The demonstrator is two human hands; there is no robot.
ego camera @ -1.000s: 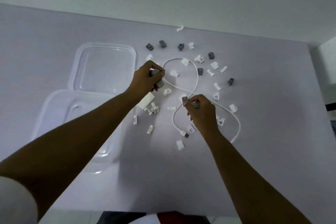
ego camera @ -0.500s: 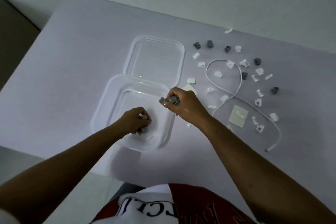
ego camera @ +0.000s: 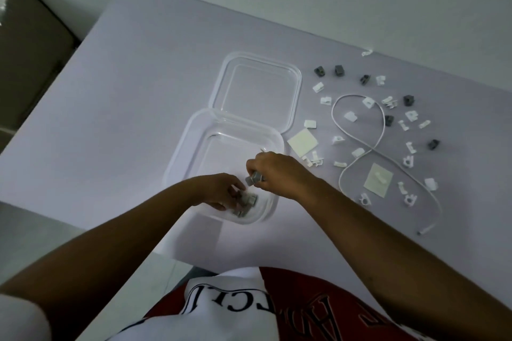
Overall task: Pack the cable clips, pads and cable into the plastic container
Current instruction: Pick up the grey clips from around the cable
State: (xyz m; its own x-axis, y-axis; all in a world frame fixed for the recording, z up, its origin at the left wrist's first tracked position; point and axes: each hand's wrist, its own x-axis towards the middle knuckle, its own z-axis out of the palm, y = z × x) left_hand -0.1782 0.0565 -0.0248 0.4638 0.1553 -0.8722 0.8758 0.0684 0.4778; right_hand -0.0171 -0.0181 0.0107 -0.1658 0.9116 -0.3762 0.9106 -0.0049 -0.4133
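While over the container, left hand loose above grey clips, right hand tight on one clip.

It is dim in here, the light cool and flat, with a grey-violet cast over the table. It seems to fall from above and ahead: soft shadows lie on the near side of the plastic container. Faint glints run along its clear rim. The left hand and right hand smear slightly, as do the grey clips the right one pinches. The white clips look soft. Toward the bottom corners the arms swell and the table's edges bow.
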